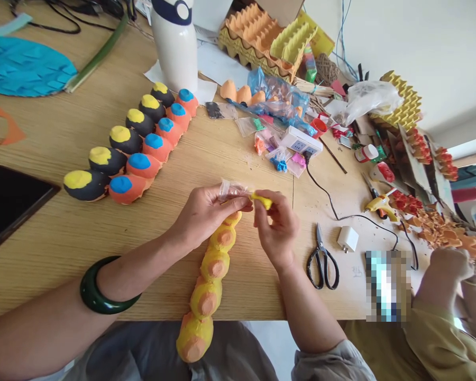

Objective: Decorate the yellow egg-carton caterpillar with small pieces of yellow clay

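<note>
From my remote seat I watched the right hand [280, 225] pinch a lump of yellow clay [265, 201] between thumb and fingers, while the left hand [206, 211] had a clear bag [230, 189] gripped narrowly at its fingertips. The clay's left end met the bag between the two hands.

The relation I judged to matter most was just below that grip: the yellow egg-cup strip [208, 283] had its far end under the left fingertips, so the left hand was nearer. I couldn't tell if they touched it. Its long axis ran back toward the wearer, slanting left, and its near end reached past the table edge [257, 312]. The cups' tips were bare orange.

Right of the grip lay black scissors [322, 259], then a white plug [348, 239]. Beyond it to the left stood an orange-and-blue row [153, 145] and, next to that, a black-and-yellow row [117, 143]. Farther ahead were a white vase [176, 58] and stacked egg trays [257, 39].
</note>
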### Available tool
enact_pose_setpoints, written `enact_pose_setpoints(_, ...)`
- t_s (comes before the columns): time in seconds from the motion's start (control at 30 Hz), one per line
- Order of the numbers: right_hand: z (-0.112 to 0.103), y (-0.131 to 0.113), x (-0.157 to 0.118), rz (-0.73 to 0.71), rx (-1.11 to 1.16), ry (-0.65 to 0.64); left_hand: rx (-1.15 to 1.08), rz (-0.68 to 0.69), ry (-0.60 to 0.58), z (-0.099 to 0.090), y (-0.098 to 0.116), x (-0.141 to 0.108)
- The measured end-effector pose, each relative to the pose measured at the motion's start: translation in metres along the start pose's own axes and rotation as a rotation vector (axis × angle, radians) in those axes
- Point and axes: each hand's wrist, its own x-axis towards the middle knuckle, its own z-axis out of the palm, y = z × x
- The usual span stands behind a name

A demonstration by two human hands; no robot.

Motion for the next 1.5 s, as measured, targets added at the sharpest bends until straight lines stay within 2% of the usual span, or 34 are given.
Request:
enact_pose_setpoints(0.07,0.000,0.003,0.001,-0.079,-0.018,0.118,-0.027,-0.019,-0.002,0.000,-0.001,-0.001)
enact_pose_setpoints(0.1,0.001,0.004,0.001,-0.116,-0.034,0.132,-0.036,-0.017,-0.005,0.000,-0.001,-0.001)
enact_pose_setpoints(0.23,0.001,0.006,0.002,-0.146,-0.088,-0.036,-0.044,0.006,-0.036,-0.001,-0.004,-0.002)
enact_pose_setpoints(0.4,-0.002,0.005,0.007,-0.030,0.128,0.197,-0.182,-0.055,0.000,-0.002,-0.006,0.003)
enact_pose_setpoints(0.53,0.000,0.005,0.008,0.029,0.267,0.115,-0.373,-0.063,-0.001,-0.002,-0.005,0.007)
enact_pose_setpoints(0.67,0.003,0.008,0.006,0.044,0.233,0.099,-0.464,-0.082,-0.028,-0.004,-0.005,0.009)
enact_pose_setpoints(0.9,0.004,0.007,0.006,0.067,0.336,0.089,-0.559,-0.233,-0.012,-0.007,-0.001,0.010)
enact_pose_setpoints(1.13,0.004,0.002,0.005,0.120,0.359,0.096,-0.748,-0.295,-0.151,-0.010,0.003,0.012)
enact_pose_setpoints(1.37,0.003,0.002,0.003,0.116,0.331,0.090,-0.703,-0.332,-0.204,-0.009,0.007,0.009)
enact_pose_setpoints(1.5,0.002,-0.001,0.001,0.058,0.314,0.111,-0.708,-0.339,-0.224,-0.010,0.008,0.008)
